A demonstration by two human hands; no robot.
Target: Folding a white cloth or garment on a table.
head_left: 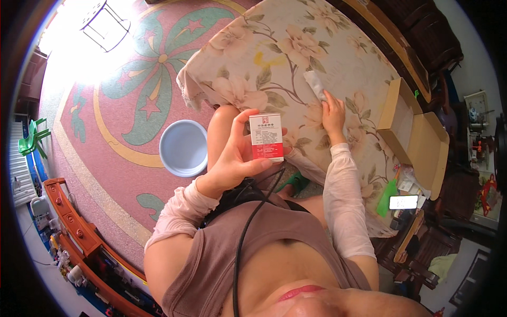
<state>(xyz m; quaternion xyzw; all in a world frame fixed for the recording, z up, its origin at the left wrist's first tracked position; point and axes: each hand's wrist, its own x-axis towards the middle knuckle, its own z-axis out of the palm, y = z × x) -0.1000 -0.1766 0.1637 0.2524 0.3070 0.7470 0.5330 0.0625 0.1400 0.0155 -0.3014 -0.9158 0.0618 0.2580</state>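
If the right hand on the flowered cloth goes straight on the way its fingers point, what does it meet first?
The right hand points up the flowered cloth. Its fingertips already touch the small white folded packet, so that likely comes first; beyond it only cloth shows.

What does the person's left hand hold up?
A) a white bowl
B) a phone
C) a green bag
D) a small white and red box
D: the left hand grips a small white and red box with its fingers, while the white bowl stands on the floor below.
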